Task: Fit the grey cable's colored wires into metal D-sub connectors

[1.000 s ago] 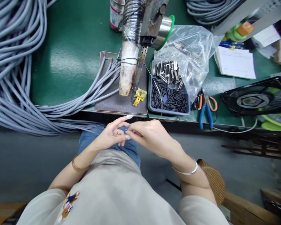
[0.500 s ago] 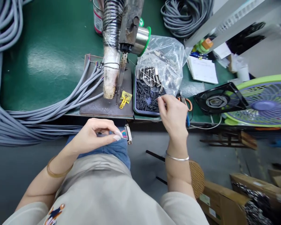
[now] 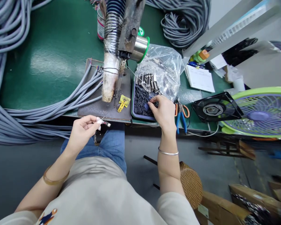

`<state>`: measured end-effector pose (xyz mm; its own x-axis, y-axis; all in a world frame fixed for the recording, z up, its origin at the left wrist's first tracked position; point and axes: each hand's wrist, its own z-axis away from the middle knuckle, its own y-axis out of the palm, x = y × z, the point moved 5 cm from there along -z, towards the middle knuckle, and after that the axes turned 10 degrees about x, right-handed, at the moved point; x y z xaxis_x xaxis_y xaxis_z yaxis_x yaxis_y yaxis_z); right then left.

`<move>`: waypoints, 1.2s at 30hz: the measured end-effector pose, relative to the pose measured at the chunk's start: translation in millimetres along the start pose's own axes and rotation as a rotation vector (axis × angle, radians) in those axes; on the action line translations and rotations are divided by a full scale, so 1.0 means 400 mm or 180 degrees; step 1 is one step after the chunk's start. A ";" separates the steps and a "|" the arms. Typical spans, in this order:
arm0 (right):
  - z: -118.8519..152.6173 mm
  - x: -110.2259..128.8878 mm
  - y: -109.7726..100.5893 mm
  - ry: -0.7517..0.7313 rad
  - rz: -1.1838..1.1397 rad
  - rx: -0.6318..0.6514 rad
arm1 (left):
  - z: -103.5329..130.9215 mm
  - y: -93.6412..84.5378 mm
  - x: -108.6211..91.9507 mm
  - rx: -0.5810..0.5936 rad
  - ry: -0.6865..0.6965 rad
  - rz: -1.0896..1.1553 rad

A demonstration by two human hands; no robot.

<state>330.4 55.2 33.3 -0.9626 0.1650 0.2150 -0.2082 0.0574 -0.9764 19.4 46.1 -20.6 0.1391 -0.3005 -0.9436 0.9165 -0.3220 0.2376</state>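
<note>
A small metal connector [image 3: 107,123] with thin coloured wires sticks out from the fingertips of my left hand [image 3: 86,127], which is pinched on it just off the table's front edge. My right hand [image 3: 162,110] is over the right side of a tray [image 3: 132,107], its thumb and index finger close together; anything between them is too small to make out. Short black tubes [image 3: 141,103] fill the front of the tray, and metal connector shells [image 3: 147,82] lie behind them. A clear plastic bag [image 3: 170,67] of metal parts rests behind the tray.
A soldering tool on a bracket [image 3: 128,36] and a duct [image 3: 110,67] hang over a dark board [image 3: 91,107]. Grey cables [image 3: 67,100] lie left. Blue pliers [image 3: 182,120], orange-handled scissors [image 3: 186,111], a black fan [image 3: 216,107] and a green fan [image 3: 259,114] stand right.
My left hand has moved left and slightly up with the connector, which is turned differently. My right hand has shifted left and a little down over the tray, uncovering the pliers.
</note>
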 end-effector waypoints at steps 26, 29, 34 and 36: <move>0.173 0.276 -0.012 -0.1586 -0.1779 0.0464 | 0.010 0.101 -0.027 0.1029 -0.0250 0.0112; 0.178 0.294 -0.002 -0.1737 -0.1566 0.0601 | 0.010 0.107 -0.022 0.1084 -0.0193 0.0298; 0.188 0.330 0.003 -0.1883 -0.0774 0.0240 | 0.015 0.129 0.012 0.1433 -0.0234 0.1225; 0.198 0.320 -0.009 -0.1753 -0.0775 -0.0084 | 0.013 0.125 0.024 0.1324 -0.0272 0.1438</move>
<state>194.2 -1.8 62.8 -0.8374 -0.3899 0.3830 -0.4363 0.0549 -0.8981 64.4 22.4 -16.4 0.4327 -0.5542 -0.7111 0.5486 -0.4641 0.6955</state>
